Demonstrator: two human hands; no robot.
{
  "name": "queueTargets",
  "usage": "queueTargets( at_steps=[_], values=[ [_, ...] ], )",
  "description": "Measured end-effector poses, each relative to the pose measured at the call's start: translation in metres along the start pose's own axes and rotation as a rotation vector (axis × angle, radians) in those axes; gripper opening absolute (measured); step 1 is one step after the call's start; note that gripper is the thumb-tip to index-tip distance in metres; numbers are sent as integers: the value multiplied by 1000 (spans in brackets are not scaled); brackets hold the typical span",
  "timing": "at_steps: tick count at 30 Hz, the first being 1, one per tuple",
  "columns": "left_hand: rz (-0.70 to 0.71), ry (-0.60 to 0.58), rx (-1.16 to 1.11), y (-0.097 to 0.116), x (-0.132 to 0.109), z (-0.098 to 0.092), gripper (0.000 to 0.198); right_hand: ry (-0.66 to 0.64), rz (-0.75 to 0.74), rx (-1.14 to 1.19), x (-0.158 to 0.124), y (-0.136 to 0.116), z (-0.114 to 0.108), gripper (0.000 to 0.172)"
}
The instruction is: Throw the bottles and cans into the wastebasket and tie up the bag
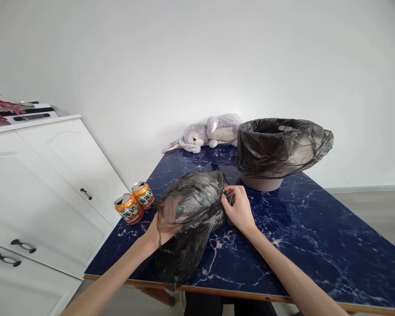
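A black plastic bag (197, 210) lies crumpled over the front middle of the table, with its loose end hanging past the front edge. My left hand (169, 217) is inside the bag, seen only dimly through the thin film, so its fingers are hidden. Something with green on it shows faintly through the plastic near that hand; its kind cannot be made out. At the bag's right side, my right hand (238, 206) is closed, with thumb and fingertips pinching a gathered part of the plastic.
Two orange drink cans, a nearer can (129, 210) and a farther can (143, 195), stand upright and opened at left. A bin (261, 183) lined with a black bag (276, 149) stands at right. A plush rabbit (210, 129) lies at the back. White cabinets (52, 197) flank the blue marbled table (309, 237).
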State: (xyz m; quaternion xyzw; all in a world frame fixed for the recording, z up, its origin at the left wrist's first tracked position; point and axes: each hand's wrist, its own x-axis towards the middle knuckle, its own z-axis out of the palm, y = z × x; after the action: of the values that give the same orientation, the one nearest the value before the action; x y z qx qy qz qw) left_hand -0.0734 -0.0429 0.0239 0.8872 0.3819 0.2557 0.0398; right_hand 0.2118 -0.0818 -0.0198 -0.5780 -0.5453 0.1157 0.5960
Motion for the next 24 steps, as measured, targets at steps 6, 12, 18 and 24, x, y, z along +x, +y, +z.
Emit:
queueTargets(
  at_steps=[6, 12, 18, 24],
  values=[
    [6, -40, 149, 1, 9, 3, 48, -33, -114, -139, 0, 2, 1, 45],
    [30, -22, 167, 29, 2, -38, 42, -148, -87, -329, -4, 15, 8, 64],
    [-16, 188, 288, 59, -27, -85, 31, -194, -67, -449, -8, 19, 15, 56],
    [-235, 537, 229, 71, -61, -147, 22, -213, -76, -504, -10, 20, 15, 52]
  ],
)
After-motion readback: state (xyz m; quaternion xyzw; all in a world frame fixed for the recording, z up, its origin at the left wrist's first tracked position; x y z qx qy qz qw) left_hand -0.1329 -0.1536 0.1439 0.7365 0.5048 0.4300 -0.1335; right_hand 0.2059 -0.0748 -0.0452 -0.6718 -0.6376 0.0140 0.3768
